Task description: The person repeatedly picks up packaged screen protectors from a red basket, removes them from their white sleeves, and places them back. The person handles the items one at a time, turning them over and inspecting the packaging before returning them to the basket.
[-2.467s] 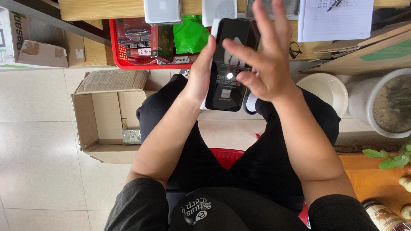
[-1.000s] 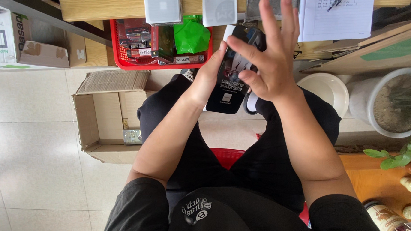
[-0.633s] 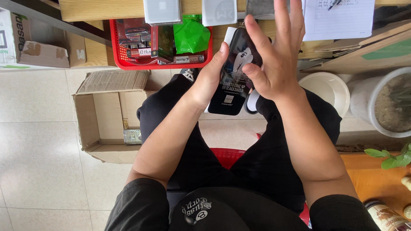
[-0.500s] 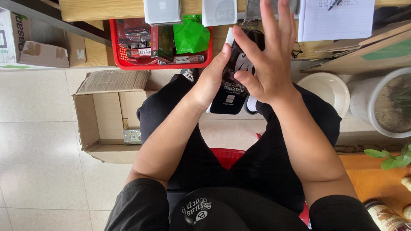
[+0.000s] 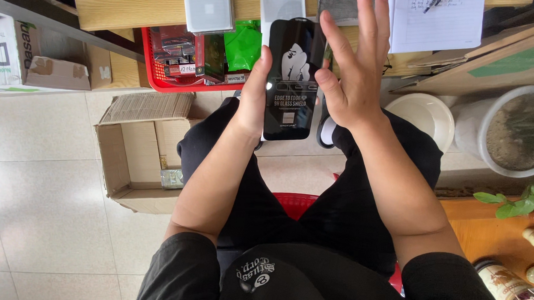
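My left hand grips the left edge of a flat black rectangular package with white print, held upright over my knees. My right hand is at its right edge, thumb against the package and the other fingers spread upward. Behind the package, two white flat boxes lie on a wooden table edge.
An open cardboard box stands on the tiled floor at left. A red basket with packets and a green bag sits under the table. A white bowl, a plant pot and a paper sheet are at right.
The black package has been raised and turned to face me flat. My right hand's fingers have lifted and spread further upward.
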